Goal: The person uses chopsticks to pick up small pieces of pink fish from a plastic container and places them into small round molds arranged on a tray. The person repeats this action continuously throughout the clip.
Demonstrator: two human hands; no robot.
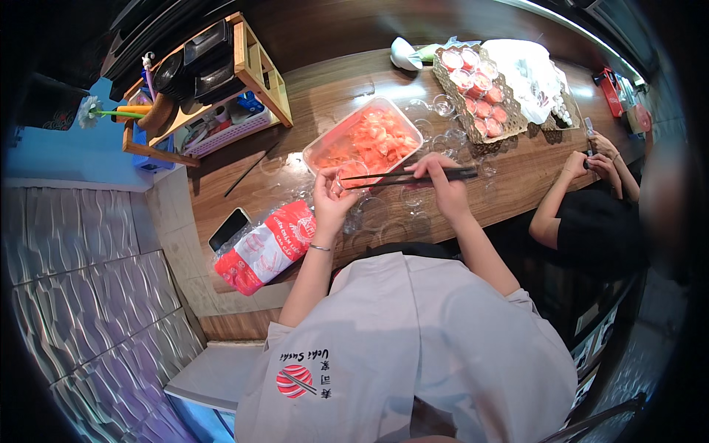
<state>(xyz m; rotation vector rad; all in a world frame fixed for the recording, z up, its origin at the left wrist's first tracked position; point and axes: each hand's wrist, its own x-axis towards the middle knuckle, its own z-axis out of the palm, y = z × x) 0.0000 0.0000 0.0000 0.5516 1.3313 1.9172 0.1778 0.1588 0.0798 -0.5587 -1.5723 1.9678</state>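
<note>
Beside a translucent rectangular tub [403,117] of orange slices [384,134], slim black chopsticks [384,175] are gripped by the right hand [444,184]. A round clear plastic cup [341,183] is pinched close by in the left hand [329,203], presumably for easy reach.

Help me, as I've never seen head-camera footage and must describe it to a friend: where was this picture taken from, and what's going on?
There is no machine here: a person works with two bare hands. The one wide, curved picture looks down from a camera on that person's head, so edges bend.

The left hand holds a small clear cup. The right hand holds dark chopsticks, their tips at the cup.

On the wooden table are a tub of orange-pink pieces, a red-and-white package, a phone and a woven basket of filled cups. Another person is at the right.
</note>
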